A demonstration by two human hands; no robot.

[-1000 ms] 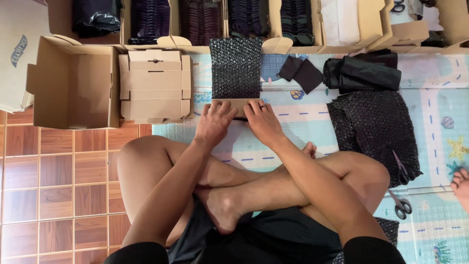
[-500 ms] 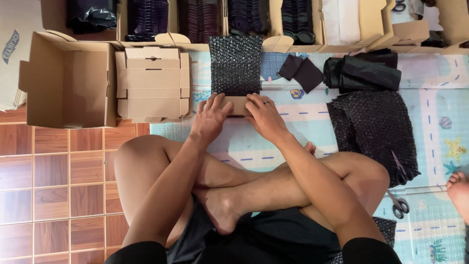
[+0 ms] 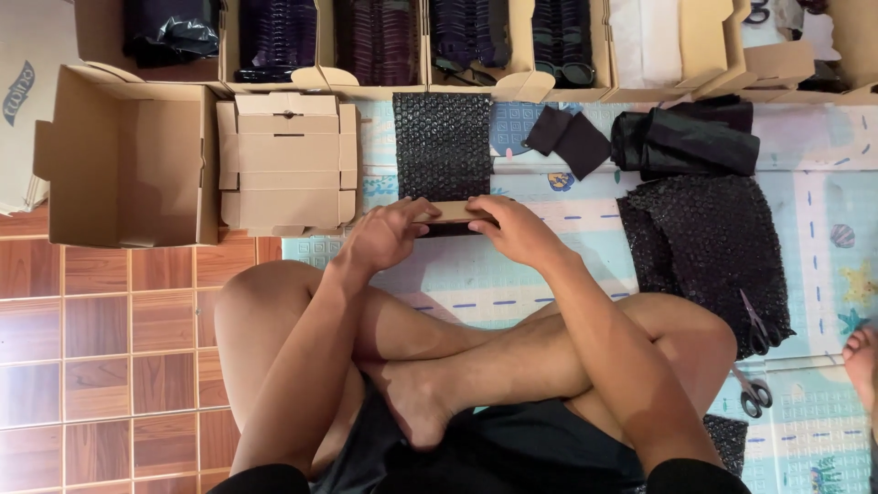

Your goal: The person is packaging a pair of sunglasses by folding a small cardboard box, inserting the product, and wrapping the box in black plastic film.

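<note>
The person sits cross-legged on a play mat [image 3: 585,265]. The left hand [image 3: 389,236] and right hand [image 3: 517,229] each close their grip on an end of a small flat cardboard box [image 3: 455,212], which lies on the near edge of a black bubble-wrap sheet [image 3: 443,144]. To the left lie flat box blanks [image 3: 286,160] and an open carton [image 3: 128,165]. Scissors [image 3: 753,389] lie to the right.
</note>
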